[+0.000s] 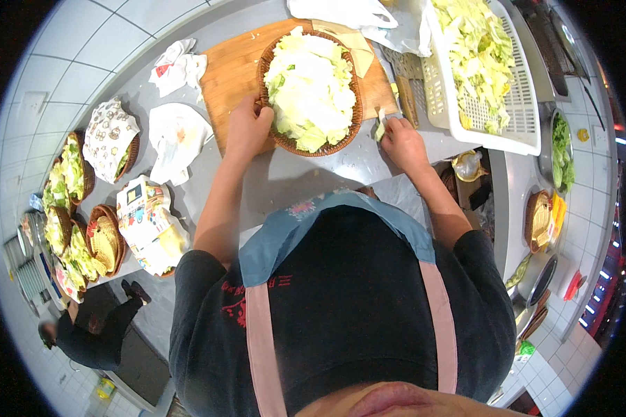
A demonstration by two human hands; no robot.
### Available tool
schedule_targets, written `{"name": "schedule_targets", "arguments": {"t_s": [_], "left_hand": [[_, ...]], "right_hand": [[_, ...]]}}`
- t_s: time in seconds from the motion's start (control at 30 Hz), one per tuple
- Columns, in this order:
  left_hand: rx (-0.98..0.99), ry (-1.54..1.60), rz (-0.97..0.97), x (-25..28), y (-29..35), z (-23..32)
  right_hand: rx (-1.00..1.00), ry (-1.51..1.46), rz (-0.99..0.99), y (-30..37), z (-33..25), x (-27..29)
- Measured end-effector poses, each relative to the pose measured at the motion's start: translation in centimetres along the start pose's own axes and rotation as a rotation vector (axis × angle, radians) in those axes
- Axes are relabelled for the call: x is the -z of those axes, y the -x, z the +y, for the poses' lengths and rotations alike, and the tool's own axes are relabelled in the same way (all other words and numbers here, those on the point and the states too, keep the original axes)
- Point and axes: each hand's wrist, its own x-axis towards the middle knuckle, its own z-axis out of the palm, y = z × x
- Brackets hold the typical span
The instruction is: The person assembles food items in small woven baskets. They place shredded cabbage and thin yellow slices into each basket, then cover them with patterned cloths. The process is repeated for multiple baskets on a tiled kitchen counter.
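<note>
A brown oval woven basket [359,104], heaped with pale green torn cabbage-like leaves [309,90], sits partly on a wooden cutting board [226,69] and overhangs its near edge. My left hand [250,126] is closed on the basket's left rim, fingers curled round it. To the right of the basket, apart from it, my right hand [405,144] pinches a small pale green leaf piece [380,126] over the board's near right corner. Just beyond that hand lies a wooden-handled knife [406,103], its blade pointing away.
A white perforated plastic crate [455,121] of cut leaves stands at right. Crumpled white cloths or bags [177,139] lie left of the board. Farther left are several leaf-filled baskets [83,174], some under patterned covers [149,215]. A person [90,340] is at the lower left.
</note>
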Motion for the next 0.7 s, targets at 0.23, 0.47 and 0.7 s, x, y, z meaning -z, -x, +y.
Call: {"name": "schedule_targets", "arguments": {"t_s": [0.23,0.47,0.7], "left_hand": [[0.012,-0.079,0.086,2.7,-0.2,-1.2],[-0.247,0.091,0.283,2.6,0.0,0.1],[-0.564,-0.105,0.269,-1.1,-2.3,3.6]], "right_hand": [[-0.376,-0.855,-0.196,-3.1,-1.1,4.8],[-0.093,-0.914,-0.200,-10.1,-11.8,8.8],[0.183,-0.405,-0.030,-12.6,-14.8,5.1]]}}
